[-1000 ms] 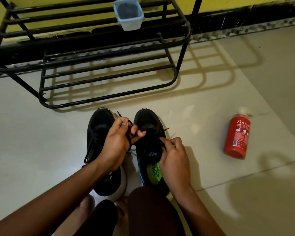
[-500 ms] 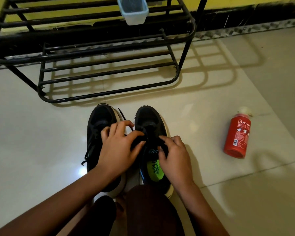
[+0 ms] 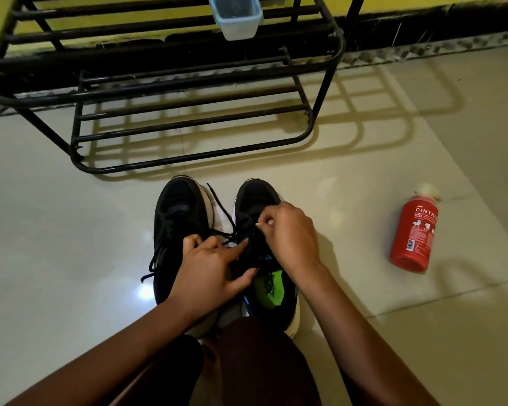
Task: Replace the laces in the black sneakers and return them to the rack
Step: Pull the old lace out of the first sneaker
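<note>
Right hand pinches lace atop right sneaker — left hand touching alongside.

Both hands forward, close together.
I read the left hand with index straight, thumb spread, other fingers curled; right hand knuckles up, fingertips pinched together.

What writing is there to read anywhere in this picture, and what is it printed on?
"CINTHO": white capitals on the red plastic bottle lying on the floor.
Smaller lines and barcode beneath it: too small to read.
Blue lettering on the tongue of the right black sneaker: blurred, partly behind the right hand.
</note>
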### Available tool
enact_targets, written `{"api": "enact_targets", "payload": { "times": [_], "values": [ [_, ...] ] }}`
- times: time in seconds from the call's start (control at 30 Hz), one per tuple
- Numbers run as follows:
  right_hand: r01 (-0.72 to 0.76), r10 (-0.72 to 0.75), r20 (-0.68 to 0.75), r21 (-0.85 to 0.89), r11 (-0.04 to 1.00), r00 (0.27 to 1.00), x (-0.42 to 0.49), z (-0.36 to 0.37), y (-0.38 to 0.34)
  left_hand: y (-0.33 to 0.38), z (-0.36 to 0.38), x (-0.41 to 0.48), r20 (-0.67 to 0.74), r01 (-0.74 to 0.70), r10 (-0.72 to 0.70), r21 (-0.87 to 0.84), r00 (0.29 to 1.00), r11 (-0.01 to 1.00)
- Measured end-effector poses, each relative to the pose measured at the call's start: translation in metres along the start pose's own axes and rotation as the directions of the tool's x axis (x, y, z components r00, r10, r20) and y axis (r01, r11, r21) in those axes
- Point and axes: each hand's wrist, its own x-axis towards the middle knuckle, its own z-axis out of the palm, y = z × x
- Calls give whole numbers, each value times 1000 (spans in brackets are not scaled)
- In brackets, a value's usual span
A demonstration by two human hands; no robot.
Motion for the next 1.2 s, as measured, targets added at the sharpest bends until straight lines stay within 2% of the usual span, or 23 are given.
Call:
{"api": "enact_targets", "payload": {
  "times": [0.07, 0.13, 0.17, 0.23, 0.27, 0.3, 0.33, 0.37, 0.43, 0.5, 0.57, 0.6, 0.67, 0.73, 0.8, 0.87, 0.9, 0.93, 0.97, 1.03, 1.07, 1.13, 1.2],
  "values": [
    [-50, 61, -74, 142, 989, 995, -5, 5, 5, -1, 2, 0, 32, 14, -14, -10, 999, 1000],
    [-191, 246, -79, 425, 885, 966, -6, 7, 11, -3, 4, -1, 62, 38, -36, -34, 997, 999],
    [-280, 367, -26, 597, 752, 930, -5, 6, 14, -3, 4, -1, 71, 43, -41, -38, 997, 998],
    [-382, 533, 127, 832, 402, 837, -4, 0, 17, -3, 4, -1, 80, 45, -42, -28, 996, 999],
    [-386, 556, 172, 875, 293, 813, -6, -2, 18, -3, 4, -1, 83, 43, -41, -23, 996, 999],
    [-371, 552, 169, 887, 277, 817, -9, -3, 19, -3, 3, -1, 83, 44, -41, -23, 996, 999],
    [-337, 516, 112, 867, 366, 849, -13, -4, 19, -3, 3, -1, 80, 45, -43, -25, 996, 999],
    [-277, 432, 22, 797, 537, 902, -18, -5, 18, -3, 4, -1, 79, 46, -44, -27, 996, 999],
    [-85, 137, -78, 464, 882, 988, -21, -5, 13, -3, 5, -1, 81, 50, -47, -31, 996, 998],
    [57, -57, 0, 121, 991, 998, -18, -2, 8, -4, 6, -1, 86, 56, -53, -37, 995, 998],
    [60, -59, 30, -37, 998, 998, -12, 0, 3, -5, 6, -2, 89, 65, -61, -43, 994, 997],
    [44, -44, 5, -43, 998, 999, -10, 2, 2, -5, 6, -2, 87, 68, -64, -44, 994, 997],
    [-8, 13, -86, 64, 998, 996, -9, 5, 5, -5, 6, -2, 82, 68, -64, -45, 995, 997],
    [-108, 146, -136, 254, 961, 980, -8, 7, 11, -5, 6, -2, 75, 59, -56, -44, 996, 997],
    [-261, 356, -78, 538, 801, 931, -9, 7, 17, -5, 6, -2, 67, 53, -50, -40, 996, 998],
    [-350, 523, 76, 822, 449, 849, -10, 3, 20, -5, 7, -2, 67, 57, -54, -41, 996, 998],
    [-346, 546, 109, 870, 351, 831, -12, 1, 21, -5, 7, -2, 67, 59, -56, -41, 996, 997],
    [-321, 536, 75, 867, 381, 841, -15, 1, 21, -5, 7, -3, 66, 59, -56, -42, 996, 997],
    [-276, 482, -10, 809, 519, 876, -19, 2, 21, -5, 7, -3, 66, 58, -55, -42, 996, 997],
    [-125, 236, -147, 530, 839, 961, -24, 4, 18, -5, 7, -3, 65, 58, -55, -44, 996, 997],
    [-48, 107, -149, 350, 936, 983, -24, 5, 15, -5, 7, -3, 63, 56, -53, -41, 997, 998],
    [16, -8, -82, 96, 995, 997, -21, 7, 8, -5, 7, -2, 63, 54, -51, -35, 997, 998],
    [11, -10, -68, 8, 1000, 998, -16, 8, 4, -5, 7, -2, 67, 58, -56, -36, 996, 998]
  ]
}}
